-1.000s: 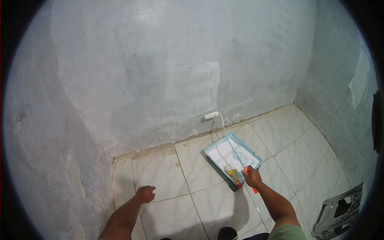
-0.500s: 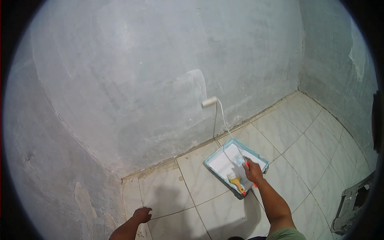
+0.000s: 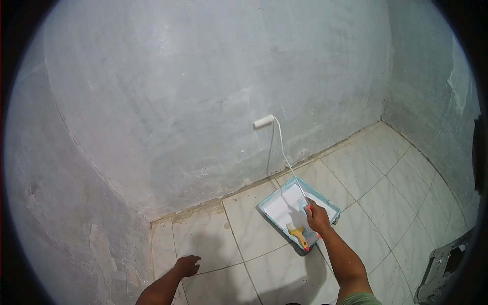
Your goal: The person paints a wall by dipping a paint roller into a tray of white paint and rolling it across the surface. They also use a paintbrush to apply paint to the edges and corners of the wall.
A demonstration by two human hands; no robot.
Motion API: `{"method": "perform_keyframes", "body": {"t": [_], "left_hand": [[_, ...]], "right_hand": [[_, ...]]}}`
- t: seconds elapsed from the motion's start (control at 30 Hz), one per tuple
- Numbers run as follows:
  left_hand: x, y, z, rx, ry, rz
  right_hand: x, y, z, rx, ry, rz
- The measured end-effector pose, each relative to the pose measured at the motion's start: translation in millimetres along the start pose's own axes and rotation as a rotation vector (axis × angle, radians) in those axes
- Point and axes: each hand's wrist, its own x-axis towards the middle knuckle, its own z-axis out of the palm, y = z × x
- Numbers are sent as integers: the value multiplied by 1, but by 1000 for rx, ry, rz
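Note:
My right hand (image 3: 317,217) is wrapped round the red handle of a paint roller (image 3: 264,122). Its thin metal rod runs up from my fist, and the white sleeve is against the grey wall (image 3: 203,117) low down. Below that hand a blue-rimmed paint tray (image 3: 272,197) with white paint sits on the floor. A paintbrush (image 3: 297,234) with a yellow handle and red tip lies across the tray's near side. To the left my left hand (image 3: 187,266) hangs over the tiles, fingers loosely apart and holding nothing.
Pale marbled tiles (image 3: 371,213) cover the floor up to the wall's foot. Another wall (image 3: 432,91) meets it at a corner on the right, and a patchy wall (image 3: 56,213) stands left. A dark grey plastic object (image 3: 439,269) is at the lower right.
The roller sleeve has moved slightly up and left on the wall. The wet streak above it looks fainter. My left hand has shifted a little right and up.

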Motion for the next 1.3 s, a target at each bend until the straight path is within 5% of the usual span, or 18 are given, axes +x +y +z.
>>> {"method": "perform_keyframes", "body": {"t": [0.3, 0.4, 0.57, 0.83, 1.17, 1.3], "left_hand": [[-13, -20, -2, 81, -49, -96], [-12, -26, 2, 49, -1, -93], [-25, -23, -1, 10, -40, -108], [-19, -42, 9, 32, -94, -116], [-26, -29, 4, 23, -8, -88], [-24, -39, 6, 22, -79, -117]], "right_hand": [[77, -90, -34, -17, 5, -53], [57, -69, 1, -34, 123, -146], [-14, -20, 17, -91, -117, 68], [62, -107, 11, -45, 16, -103], [-9, -61, 36, -122, -167, 50], [52, -99, 42, -106, 49, -199]]}}
